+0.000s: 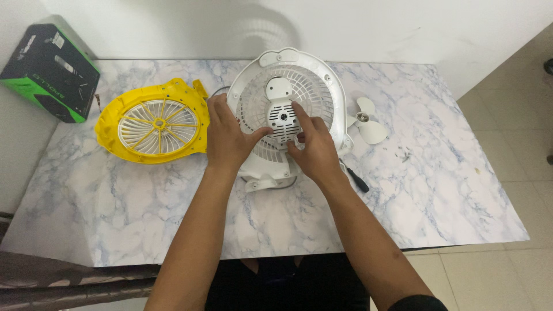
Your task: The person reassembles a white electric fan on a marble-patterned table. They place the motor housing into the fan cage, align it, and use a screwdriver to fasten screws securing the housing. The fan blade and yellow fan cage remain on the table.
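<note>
- Both hands rest on the white fan shell (288,109) in the middle: left hand (227,135), right hand (314,151).
- A yellow fan cover (152,122) lies at left.
- Small white blades (364,120) lie at right.
- A black and green box (49,69) sits upper left on the table (449,196).

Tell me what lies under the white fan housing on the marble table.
A thin dark cable curls out beneath the white fan housing's lower edge, and a black-handled screwdriver pokes out near the right hand. The left hand grips the grille. Anything beneath the middle is covered.
</note>
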